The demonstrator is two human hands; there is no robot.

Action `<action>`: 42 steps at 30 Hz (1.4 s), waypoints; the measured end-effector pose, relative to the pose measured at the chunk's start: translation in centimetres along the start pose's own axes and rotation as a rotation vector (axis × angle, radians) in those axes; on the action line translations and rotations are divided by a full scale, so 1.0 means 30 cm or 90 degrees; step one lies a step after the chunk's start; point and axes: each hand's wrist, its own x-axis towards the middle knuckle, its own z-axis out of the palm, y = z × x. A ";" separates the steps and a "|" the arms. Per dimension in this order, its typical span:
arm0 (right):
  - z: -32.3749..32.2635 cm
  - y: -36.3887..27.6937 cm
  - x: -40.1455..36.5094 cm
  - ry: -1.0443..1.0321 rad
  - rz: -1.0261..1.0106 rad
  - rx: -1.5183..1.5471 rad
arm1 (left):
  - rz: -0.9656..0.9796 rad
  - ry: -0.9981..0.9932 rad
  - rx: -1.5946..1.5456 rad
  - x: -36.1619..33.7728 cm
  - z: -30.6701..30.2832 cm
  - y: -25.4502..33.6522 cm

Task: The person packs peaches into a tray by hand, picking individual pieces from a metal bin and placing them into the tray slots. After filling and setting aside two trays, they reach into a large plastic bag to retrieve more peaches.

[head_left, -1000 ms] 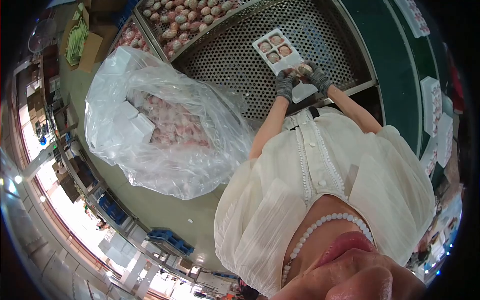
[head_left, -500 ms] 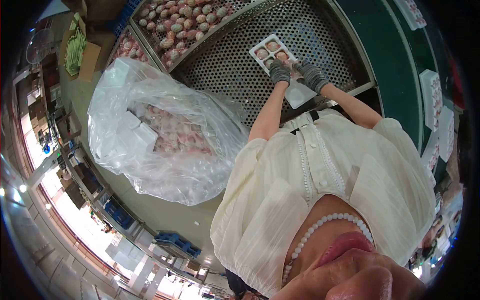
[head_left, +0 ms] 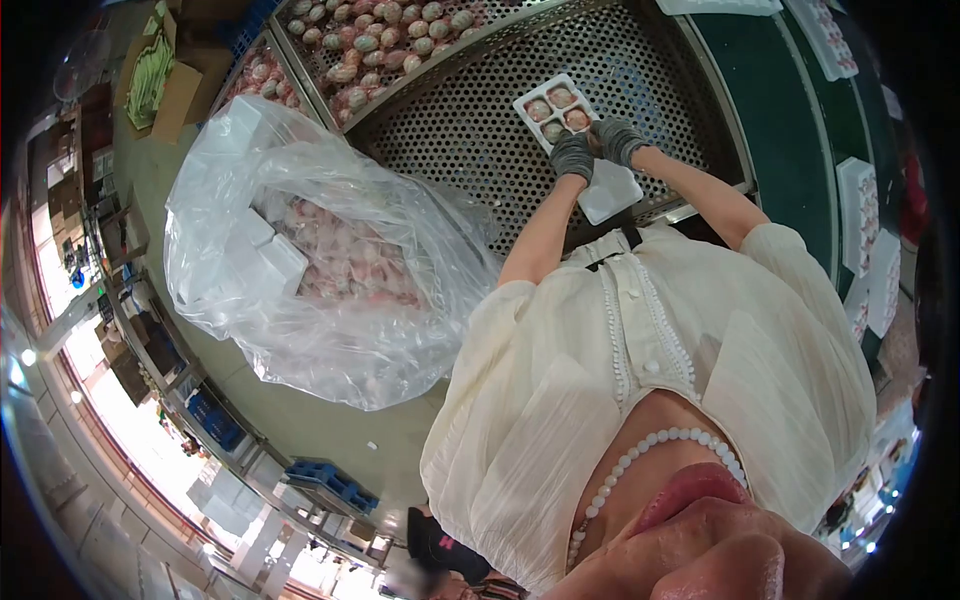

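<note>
From where I stand, the white tray [head_left: 540, 90] lies flat on the perforated bench [head_left: 460, 135], pockets upward, four wrapped round pieces [head_left: 561, 97] showing, probably to suit two-handed handling. The gloved left hand [head_left: 573, 157] and right hand [head_left: 618, 143] meet at the tray's near end, fingers curled; how far they're open, or whether they grip anything, I can't tell. A white panel [head_left: 611, 194] sits nearer the body than the tray. Left of the tray, a plastic bag [head_left: 350, 350] bulges, perhaps crowding that arm; beyond it far-left, a metal divider [head_left: 440, 68] blocks off a heap [head_left: 395, 30].
</note>
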 end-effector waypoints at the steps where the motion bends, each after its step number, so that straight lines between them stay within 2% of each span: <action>1: -0.001 -0.002 -0.030 0.069 -0.019 0.030 | -0.003 0.005 -0.001 -0.025 0.000 -0.002; 3: -0.033 -0.018 -0.067 0.051 -0.056 0.081 | 0.011 0.022 -0.092 -0.022 0.009 -0.015; 5: 0.001 0.002 -0.115 0.129 -0.110 0.023 | 0.044 0.094 -0.144 -0.003 0.114 -0.084; 8: 0.011 -0.003 -0.051 0.088 -0.123 0.071 | 0.017 0.107 -0.063 0.020 0.169 -0.097; 10: -0.012 -0.027 -0.025 -0.079 0.080 0.186 | -0.003 0.025 -0.107 0.025 0.158 -0.093; 14: 0.067 -0.009 0.042 -0.072 0.158 0.147 | -0.004 0.083 -0.131 -0.026 0.127 -0.094; 16: 0.023 -0.068 0.037 -0.035 0.185 -0.001 | 0.175 0.223 -0.179 -0.039 0.121 -0.141; 17: 0.056 -0.050 0.039 0.038 0.138 -0.061 | 0.084 0.151 -0.157 -0.009 0.113 -0.158; 18: 0.087 0.000 0.056 0.037 0.137 -0.059 | 0.091 0.162 -0.193 0.009 0.056 -0.178; 19: 0.113 0.050 0.082 -0.021 0.100 0.041 | 0.098 0.173 -0.228 0.021 -0.037 -0.199; 20: 0.125 0.064 0.100 -0.078 0.064 0.143 | 0.075 0.240 -0.130 0.035 -0.143 -0.208; 21: 0.048 0.016 0.050 -0.004 0.042 0.088 | 0.054 0.304 -0.030 0.049 -0.262 -0.229; 22: 0.076 0.026 0.067 -0.004 0.043 0.089 | 0.105 0.420 -0.010 0.081 -0.389 -0.282; 23: 0.097 0.036 0.088 -0.039 0.055 0.064 | 0.061 0.480 0.262 0.120 -0.462 -0.354; 24: 0.110 0.028 0.101 -0.075 0.068 0.041 | 0.076 0.539 0.113 0.163 -0.572 -0.419; 25: 0.129 0.022 0.113 -0.111 0.084 0.020 | -0.076 0.507 0.178 0.219 -0.612 -0.501; 26: 0.148 0.020 0.124 -0.146 0.101 -0.001 | -0.056 0.517 0.295 0.307 -0.631 -0.674; 28: 0.161 0.027 0.144 -0.214 0.139 -0.046 | -0.131 0.343 0.263 0.331 -0.834 -0.724; 30: 0.129 0.004 0.129 -0.204 0.144 -0.039 | -0.181 0.231 0.343 0.385 -0.911 -0.813; 32: 0.096 -0.019 0.111 -0.187 0.148 -0.055 | -0.173 0.240 0.325 0.462 -0.904 -0.953; 33: 0.175 0.015 0.086 0.028 0.126 -0.022 | -0.198 0.152 0.350 0.465 -0.934 -0.949; 34: 0.260 0.073 0.103 0.028 0.130 -0.025 | -0.195 0.152 0.346 0.464 -0.960 -0.911; 36: 0.378 0.156 0.141 -0.043 0.067 -0.029 | -0.286 0.025 0.295 0.447 -1.009 -0.848; 37: 0.158 0.018 0.096 -0.047 0.069 -0.008 | -0.268 0.122 0.305 0.438 -1.000 -0.843; 38: 0.158 0.010 0.086 -0.047 0.069 -0.008 | -0.267 0.121 0.305 0.477 -0.964 -0.917; 40: 0.163 0.018 0.079 0.029 0.157 0.184 | -0.206 0.249 0.267 0.576 -0.866 -1.107; 41: 0.198 0.051 0.095 0.029 0.157 0.183 | -0.206 0.249 0.266 0.550 -0.885 -1.066; 42: 0.270 0.112 0.125 -0.034 0.168 0.163 | -0.247 0.263 0.216 0.495 -0.929 -0.976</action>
